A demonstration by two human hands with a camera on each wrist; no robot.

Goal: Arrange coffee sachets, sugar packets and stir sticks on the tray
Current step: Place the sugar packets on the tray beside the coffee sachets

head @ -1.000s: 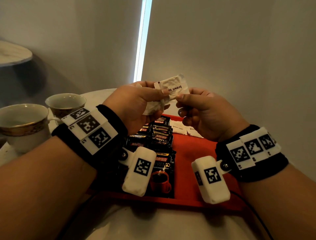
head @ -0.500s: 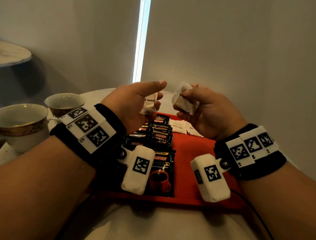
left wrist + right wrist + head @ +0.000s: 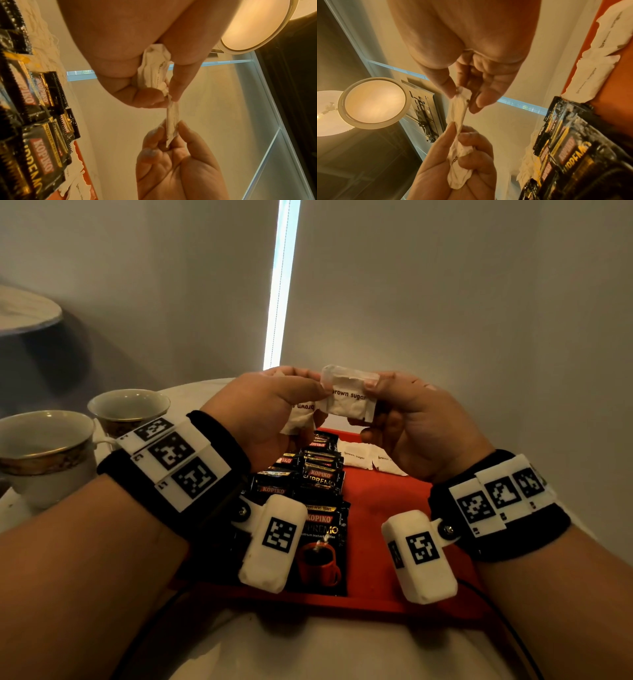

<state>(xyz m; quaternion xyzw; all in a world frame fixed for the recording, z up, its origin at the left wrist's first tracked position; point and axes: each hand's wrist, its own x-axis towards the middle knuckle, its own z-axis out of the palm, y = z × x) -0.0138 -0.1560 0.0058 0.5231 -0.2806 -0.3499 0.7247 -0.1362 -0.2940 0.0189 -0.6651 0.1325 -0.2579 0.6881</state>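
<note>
Above tray [image 3: 383, 501]: right hand [image 3: 411, 426], left hand [image 3: 270, 409] pinch sugar packet [image 3: 349, 398] opposite edges.

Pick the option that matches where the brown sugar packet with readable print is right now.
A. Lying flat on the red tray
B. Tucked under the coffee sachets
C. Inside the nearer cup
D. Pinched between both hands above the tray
D: the brown sugar packet is pinched at one end by the left hand and at the other by the right hand, above the red tray.
</note>
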